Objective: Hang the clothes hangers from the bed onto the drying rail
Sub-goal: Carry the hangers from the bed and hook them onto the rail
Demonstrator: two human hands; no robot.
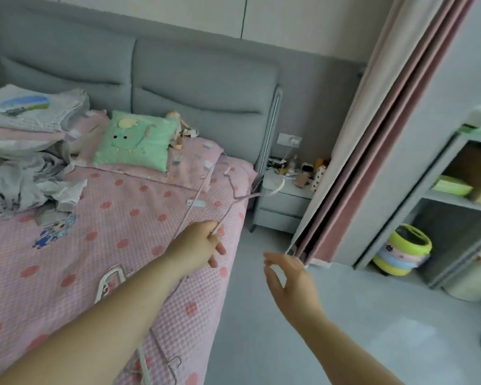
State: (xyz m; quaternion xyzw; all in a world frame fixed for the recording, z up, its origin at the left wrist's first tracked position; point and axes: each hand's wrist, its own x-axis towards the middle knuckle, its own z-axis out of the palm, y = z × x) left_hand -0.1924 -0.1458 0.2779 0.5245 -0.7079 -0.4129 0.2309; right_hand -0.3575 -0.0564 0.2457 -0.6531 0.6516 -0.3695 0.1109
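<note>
The left hand (197, 243) pinches a thin hanger (228, 211) above the bed's (117, 207) right edge, held clear for carrying, while the right hand (292, 276) hovers spread and empty, likely to receive it.

Reaches the bare left arm forward across the bed toward its side edge, wrist straight. Curls the left grip (197, 243) round the thin wire of a hanger (225, 215), back of the hand up, two fingertips showing underneath. Holds the bare right arm out past the bed's side edge, above the floor. Shows the right grip (289, 276) empty and loose, palm turned toward the left one, thumb apart from gently bent fingers.
</note>
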